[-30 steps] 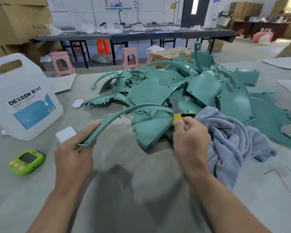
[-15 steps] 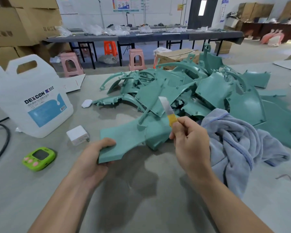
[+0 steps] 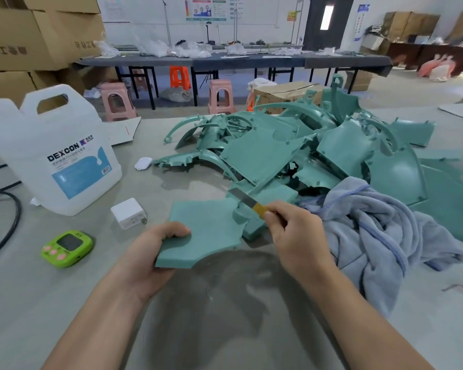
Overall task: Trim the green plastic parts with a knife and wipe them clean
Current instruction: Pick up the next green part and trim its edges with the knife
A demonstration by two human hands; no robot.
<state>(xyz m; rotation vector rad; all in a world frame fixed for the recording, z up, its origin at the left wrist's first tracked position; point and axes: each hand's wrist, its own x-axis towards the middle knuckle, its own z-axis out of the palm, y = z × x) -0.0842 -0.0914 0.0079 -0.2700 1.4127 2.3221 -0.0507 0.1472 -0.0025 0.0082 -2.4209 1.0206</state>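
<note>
Grey bench (image 3: 64, 303) fills most of the frame. The big pile of green plastic parts (image 3: 267, 156), curved panels and ribs heaped loosely, sits on its far right half. A blue-grey cloth (image 3: 372, 231) lies crumpled on the bench at the near right edge of the pile, partly lapping over the parts. A white jug (image 3: 38, 156) with a blue label marked DEXCON stands upright at the far left.

The green part (image 3: 209, 231) being worked is a flat panel with a notched near edge, held just above the bench in front of the pile, and its far right end runs in among the other parts. The left hand (image 3: 150, 255) grips its near left corner, thumb on top and fingers curled underneath. The right hand (image 3: 297, 236) pinches the knife (image 3: 247, 201) by its yellow handle between thumb and fingers. The grey blade points up and left over the far right edge of the panel, by a raised lug. Whether the blade touches the plastic is unclear.

A black cable (image 3: 8, 222) loops along the left edge of the bench. A lime green timer (image 3: 67, 248) with pink buttons lies flat near the left forearm. A white charger block (image 3: 127, 213) sits between the timer and the panel, apart from both. A small white case (image 3: 143, 163) lies just left of the pile.
</note>
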